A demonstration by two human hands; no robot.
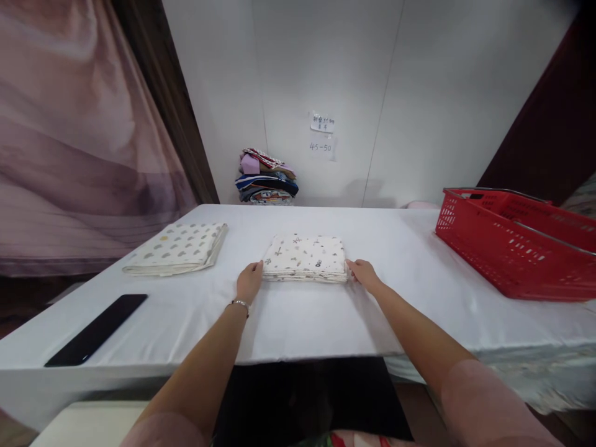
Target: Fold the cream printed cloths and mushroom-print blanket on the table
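A folded white cloth (305,256) with small printed figures lies flat on the table in front of me, its layers showing along the near edge. At its near left corner, my left hand (250,282) pinches the edge between thumb and fingers; a bracelet circles that wrist. My right hand (364,273) pinches the near right corner the same way. Off to the left lies a second folded cloth (181,248), white with grey hearts and one yellow heart, apart from both hands.
On the white-covered table (298,335), a black phone-like slab (97,329) lies at the left and a red plastic basket (507,248) stands at the right. Folded fabrics (267,180) are piled behind the far edge. Handwritten paper notes (322,146) hang on the wall.
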